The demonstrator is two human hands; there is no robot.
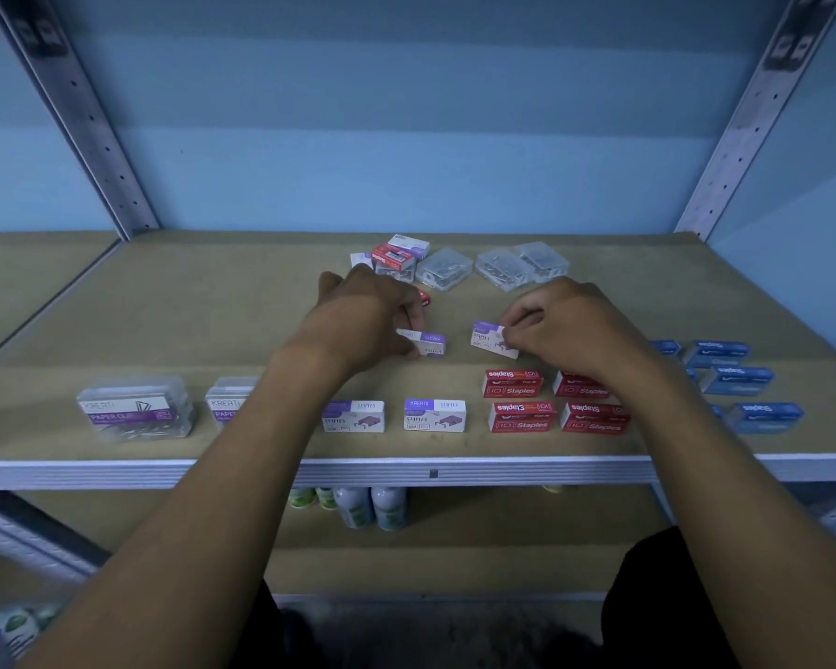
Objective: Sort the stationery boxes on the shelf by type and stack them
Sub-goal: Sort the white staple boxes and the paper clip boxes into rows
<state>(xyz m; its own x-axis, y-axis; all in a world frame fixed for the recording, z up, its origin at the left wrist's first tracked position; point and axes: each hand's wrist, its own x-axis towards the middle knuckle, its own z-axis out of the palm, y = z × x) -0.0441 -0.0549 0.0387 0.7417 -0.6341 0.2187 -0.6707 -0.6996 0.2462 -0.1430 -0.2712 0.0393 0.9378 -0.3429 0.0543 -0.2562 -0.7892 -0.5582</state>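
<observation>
— What does the left forearm cover?
— Much of the second paper clip box; only part of its label shows. A small red box peeks from behind the left hand.
— And on the right?
— The right arm hides parts of the red staple boxes and several blue boxes.
— The bottles below?
— The shelf edge cuts off their tops, and their labels are too blurred to read.
</observation>
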